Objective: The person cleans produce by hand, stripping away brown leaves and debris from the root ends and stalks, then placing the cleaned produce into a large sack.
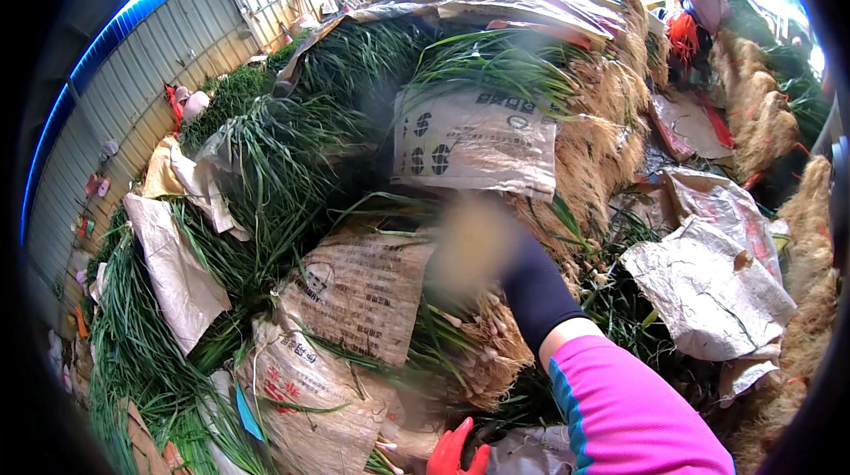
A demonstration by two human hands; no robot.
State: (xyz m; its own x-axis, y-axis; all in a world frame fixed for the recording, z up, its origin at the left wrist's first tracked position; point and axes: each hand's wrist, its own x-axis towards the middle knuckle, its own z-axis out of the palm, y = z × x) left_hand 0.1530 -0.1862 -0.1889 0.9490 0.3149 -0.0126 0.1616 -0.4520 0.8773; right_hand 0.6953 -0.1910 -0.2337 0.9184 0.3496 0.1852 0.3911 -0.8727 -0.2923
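Observation:
My right arm, in a pink and blue sleeve with a dark cuff, reaches forward over the bundles. Its hand is hidden by a blurred tan smear, beside a white printed sack (478, 143) and the root ends of the green onions (491, 351). At the lower edge shows part of my left hand (455, 451) in a red-orange glove, fingers and thumb apart with nothing visible between them. It is near a brown printed sack (310, 404) and a grey plastic sheet (531, 452). Another brown sack (363, 289) covers leaves in the middle.
Piled green leaves (274, 165) fill the left, with pale folded sacks (177, 267) on them. Tan root ends (606, 121) form a wall at centre right. Crumpled white sacks (713, 289) lie at right. Another person (704, 1) is at the far right. A metal wall (150, 50) bounds the left.

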